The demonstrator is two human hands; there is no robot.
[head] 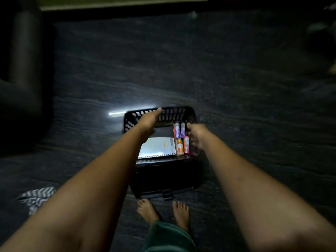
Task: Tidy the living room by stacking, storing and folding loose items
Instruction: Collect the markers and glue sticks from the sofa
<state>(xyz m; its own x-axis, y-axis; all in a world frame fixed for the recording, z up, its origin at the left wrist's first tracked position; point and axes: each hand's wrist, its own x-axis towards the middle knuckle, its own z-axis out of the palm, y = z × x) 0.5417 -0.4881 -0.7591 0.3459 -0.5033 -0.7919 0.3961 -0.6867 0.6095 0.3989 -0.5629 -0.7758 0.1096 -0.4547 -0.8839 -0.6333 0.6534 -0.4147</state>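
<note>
A black plastic basket (127,122) with slotted walls stands on the dark floor in front of my bare feet. Inside it lie a spiral notebook (157,147) and several small bottles (181,140) along the right side. My left hand (148,123) stretches over the basket with straight fingers, the tips touching the far rim. My right hand (197,135) is at the basket's right wall, fingers curled around the rim there. Both hands are blurred.
A black hinged lid (163,179) with a latch lies flat between the basket and my feet (161,211). A striped cloth (36,196) lies on the floor at the left. Dark furniture (23,70) stands at the far left.
</note>
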